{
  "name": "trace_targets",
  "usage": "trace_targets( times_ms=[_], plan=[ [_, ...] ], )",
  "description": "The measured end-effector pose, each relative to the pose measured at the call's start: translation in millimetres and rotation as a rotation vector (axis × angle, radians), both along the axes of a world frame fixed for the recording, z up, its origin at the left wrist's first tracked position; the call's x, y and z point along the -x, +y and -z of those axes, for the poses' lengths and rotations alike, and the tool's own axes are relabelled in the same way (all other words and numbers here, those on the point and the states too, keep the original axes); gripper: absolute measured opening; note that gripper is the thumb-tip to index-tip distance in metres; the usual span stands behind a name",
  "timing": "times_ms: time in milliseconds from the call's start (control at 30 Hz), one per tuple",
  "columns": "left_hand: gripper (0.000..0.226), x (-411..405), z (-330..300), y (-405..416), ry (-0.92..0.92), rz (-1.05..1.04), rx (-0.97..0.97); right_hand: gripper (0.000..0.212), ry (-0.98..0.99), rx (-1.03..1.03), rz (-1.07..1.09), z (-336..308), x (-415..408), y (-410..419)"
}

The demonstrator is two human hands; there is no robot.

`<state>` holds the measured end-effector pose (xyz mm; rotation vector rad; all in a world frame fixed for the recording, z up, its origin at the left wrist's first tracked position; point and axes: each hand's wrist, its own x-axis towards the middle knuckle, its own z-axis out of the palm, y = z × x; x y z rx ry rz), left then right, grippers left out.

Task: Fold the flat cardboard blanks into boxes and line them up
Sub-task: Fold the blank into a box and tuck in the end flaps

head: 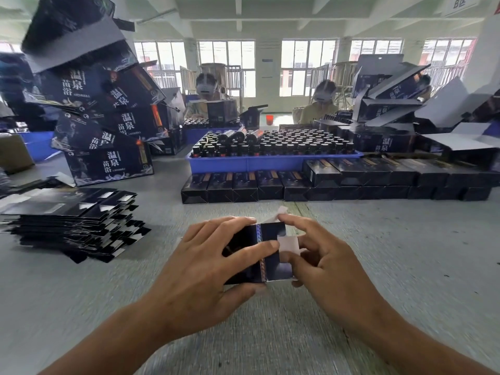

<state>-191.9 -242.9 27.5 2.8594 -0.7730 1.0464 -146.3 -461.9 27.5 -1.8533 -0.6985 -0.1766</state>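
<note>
Both hands grip the small dark cardboard box (259, 253): your left hand (213, 263) clamps its body, your right hand (322, 263) pinches the white end flaps; rush, and they could crease.

We see a blue tray (243, 164) of dark bottles (284, 146), a red bucket (269, 119), and two seated workers (318, 104) behind.

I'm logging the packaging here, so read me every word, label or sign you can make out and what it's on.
"温泉苗浴": large dark cartons stacked at left, repeated on several.
"温泉", partly cut off: carton at right.
"B区", cut off: hanging sign at top right.
Small print on cartons, bottles and the held box: too small or blurred to read.
</note>
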Motion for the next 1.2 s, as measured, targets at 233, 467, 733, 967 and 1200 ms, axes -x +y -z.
trace_targets(
  times_ms=[233,467,733,967,1200],
  plan=[
    [0.059,0.4,-1.6,1.1,0.011,-0.024,0.021,0.06,-0.012,-0.017,0.013,0.9,1.9,0.9],
    [0.055,-0.4,-1.4,0.8,0.025,0.032,0.066,0.058,-0.019,-0.03,0.064,1.8,2.9,1.3],
    [0.062,0.1,-1.1,-0.6,0.004,0.029,0.045,0.055,-0.12,0.052,0.07,1.5,5.7,-0.2],
    [0.058,1.1,-1.9,-3.0,0.001,0.019,0.049,0.043,-0.145,0.086,0.09,2.5,5.4,-1.2],
    [0.057,-0.5,-0.9,-0.4,0.004,-0.013,0.0,0.045,-0.065,0.121,0.04,1.0,5.0,-2.2]
  ],
)
